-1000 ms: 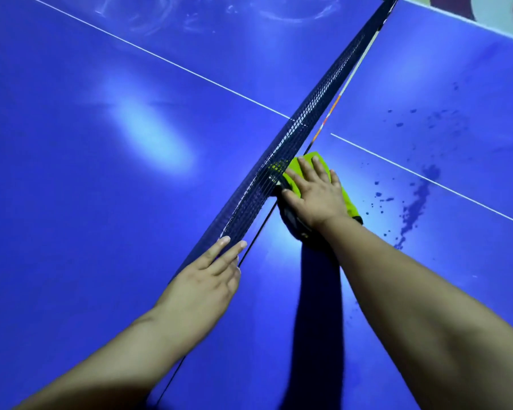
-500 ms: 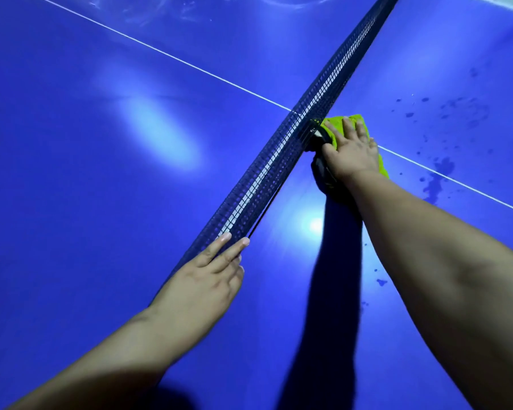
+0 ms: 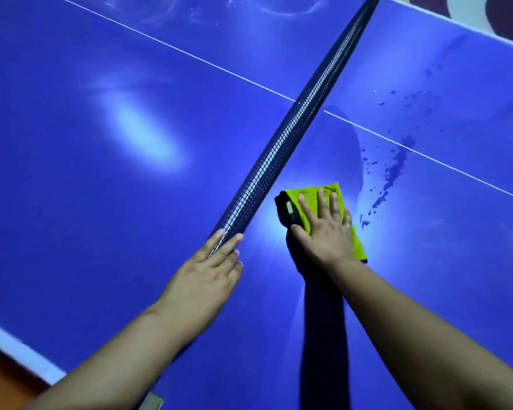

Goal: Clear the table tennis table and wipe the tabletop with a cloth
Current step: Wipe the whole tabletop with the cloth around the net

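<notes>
A blue table tennis table (image 3: 101, 232) fills the head view, split by a dark net (image 3: 293, 137) that runs from near centre to the top right. My right hand (image 3: 323, 232) presses flat, fingers straight, on a folded yellow-green cloth (image 3: 311, 193) with a black edge, just right of the net. My left hand (image 3: 210, 270) rests with straight fingers on the net's near top edge. Dark wet splashes (image 3: 394, 170) lie on the right half beyond the cloth, next to a curved wiped streak.
A white centre line (image 3: 190, 56) crosses both halves. The table's near left edge (image 3: 18, 353) shows above an orange-brown floor. At the top right the far edge meets a patterned floor. Faint wipe swirls (image 3: 278, 7) mark the far left half.
My right hand has slid the cloth back toward me along the net, from beside the centre line to near my left hand. My left hand stays on the net.
</notes>
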Tool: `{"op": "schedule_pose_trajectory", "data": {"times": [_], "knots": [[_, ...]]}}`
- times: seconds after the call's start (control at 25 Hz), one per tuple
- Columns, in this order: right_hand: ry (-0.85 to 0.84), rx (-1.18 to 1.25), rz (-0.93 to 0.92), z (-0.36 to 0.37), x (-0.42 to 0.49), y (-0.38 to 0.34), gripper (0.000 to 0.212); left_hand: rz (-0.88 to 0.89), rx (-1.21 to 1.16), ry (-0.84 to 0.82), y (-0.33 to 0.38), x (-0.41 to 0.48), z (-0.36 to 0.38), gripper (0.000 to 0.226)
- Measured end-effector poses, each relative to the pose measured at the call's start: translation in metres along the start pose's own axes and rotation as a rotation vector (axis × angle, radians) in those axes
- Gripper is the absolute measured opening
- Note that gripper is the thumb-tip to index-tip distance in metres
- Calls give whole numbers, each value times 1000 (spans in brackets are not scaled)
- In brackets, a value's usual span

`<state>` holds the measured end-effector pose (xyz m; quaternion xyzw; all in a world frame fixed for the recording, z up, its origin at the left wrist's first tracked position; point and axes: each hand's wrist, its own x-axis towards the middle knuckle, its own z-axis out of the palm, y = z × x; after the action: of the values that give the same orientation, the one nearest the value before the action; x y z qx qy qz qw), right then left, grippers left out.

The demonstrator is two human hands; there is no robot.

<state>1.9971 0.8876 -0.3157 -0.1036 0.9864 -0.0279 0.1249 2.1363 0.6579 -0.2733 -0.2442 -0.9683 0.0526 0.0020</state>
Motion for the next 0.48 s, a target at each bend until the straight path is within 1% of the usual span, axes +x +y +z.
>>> {"op": "schedule_pose_trajectory", "data": {"times": [0.12, 0.24, 0.4, 0.48], "knots": [[-23, -30, -46, 18, -71, -29, 78, -12, -27, 5, 11, -45, -9, 44], [-43, -35, -97, 37, -133, -58, 77, -27, -34, -13, 19, -90, -15, 44], [40, -21, -164, 64, -208, -97, 73, -43, -58, -36, 30, -132, -21, 45], [52, -13, -207, 74, -241, -112, 72, -47, -85, -53, 38, -142, -26, 42]]}}
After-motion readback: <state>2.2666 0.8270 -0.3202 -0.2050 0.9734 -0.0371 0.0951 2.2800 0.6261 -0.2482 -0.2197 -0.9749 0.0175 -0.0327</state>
